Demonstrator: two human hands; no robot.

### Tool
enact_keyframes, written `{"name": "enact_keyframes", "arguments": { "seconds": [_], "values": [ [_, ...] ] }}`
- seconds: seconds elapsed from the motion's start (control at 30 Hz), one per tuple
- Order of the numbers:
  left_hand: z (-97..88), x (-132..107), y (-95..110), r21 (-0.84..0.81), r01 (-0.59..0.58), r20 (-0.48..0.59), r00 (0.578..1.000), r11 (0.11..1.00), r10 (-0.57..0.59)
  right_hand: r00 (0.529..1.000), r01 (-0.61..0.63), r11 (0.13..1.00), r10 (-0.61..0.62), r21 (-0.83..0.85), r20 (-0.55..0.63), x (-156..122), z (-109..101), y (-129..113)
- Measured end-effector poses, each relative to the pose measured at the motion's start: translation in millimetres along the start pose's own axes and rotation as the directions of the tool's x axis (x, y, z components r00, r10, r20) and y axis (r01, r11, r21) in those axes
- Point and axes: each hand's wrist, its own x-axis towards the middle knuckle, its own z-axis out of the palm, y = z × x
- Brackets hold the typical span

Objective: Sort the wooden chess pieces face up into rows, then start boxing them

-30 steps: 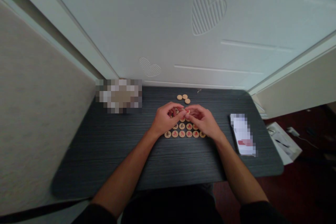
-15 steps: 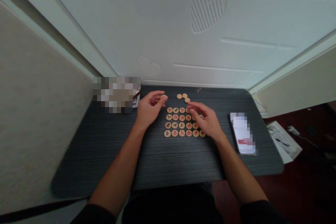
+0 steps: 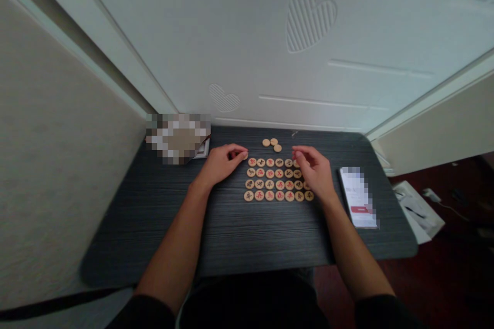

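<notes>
My left hand [image 3: 223, 164] pinches a round wooden Chinese chess piece [image 3: 245, 156] between thumb and fingertips, just above and left of the grid's far row. Chinese chess pieces [image 3: 280, 185] with red or black characters lie face up in several straight rows on the dark table. My right hand [image 3: 314, 167] hovers over the right end of those rows, thumb and index finger close together; whether a piece is between them is hidden. It covers part of the pieces at that end. Beyond the grid sit three loose pieces [image 3: 277, 148] without visible characters.
A phone with a lit, blurred screen [image 3: 357, 195] lies on the right of the dark wood-grain table [image 3: 154, 247]. At the back left is a pixelated pile [image 3: 177, 139]. A white panel with heart reliefs [image 3: 247, 61] rises behind. A white box [image 3: 419, 213] stands beyond the right edge.
My left hand has lowered its piece toward the left end of the far row. My right hand has moved right along that row, uncovering more pieces. The view shifted slightly.
</notes>
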Motion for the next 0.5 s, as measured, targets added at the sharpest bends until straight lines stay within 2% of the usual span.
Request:
{"name": "enact_keyframes", "arguments": {
  "seconds": [0.27,0.5],
  "values": [
    [3.2,1.3,-2.8,0.089,-0.156,-0.017,0.987,0.984,0.158,0.998,-0.059,0.997,0.060,0.043,-0.012,2.0,0.9,5.1],
    [0.5,0.6,-7.0,0.117,-0.182,-0.021,0.982,0.976,0.186,0.999,-0.032,0.999,0.032,-0.026,-0.015,4.5,1.0,8.8]
  ]
}}
